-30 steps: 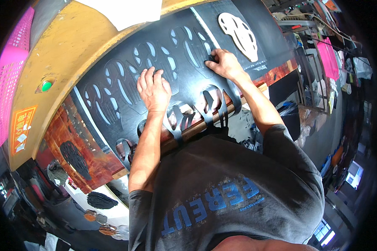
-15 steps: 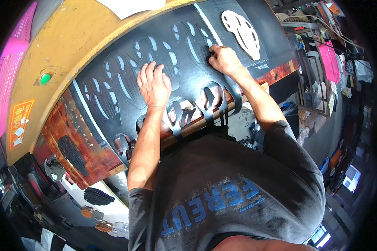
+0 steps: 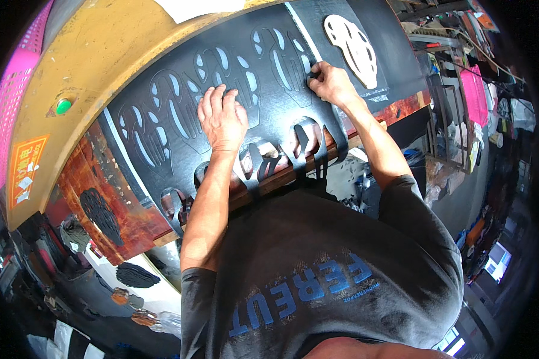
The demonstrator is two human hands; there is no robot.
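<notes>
Fingers (image 3: 217, 99) of two hands on one black sheet (image 3: 161, 119), five cutouts

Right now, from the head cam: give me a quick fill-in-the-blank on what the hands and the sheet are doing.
1. The left hand lies palm-down on the ____ cut-out sheet.
2. The right hand grips the sheet beside a ____ shoe-sole template.
3. The round button on the yellow machine is ____.

Missing words: black; white; green
</notes>
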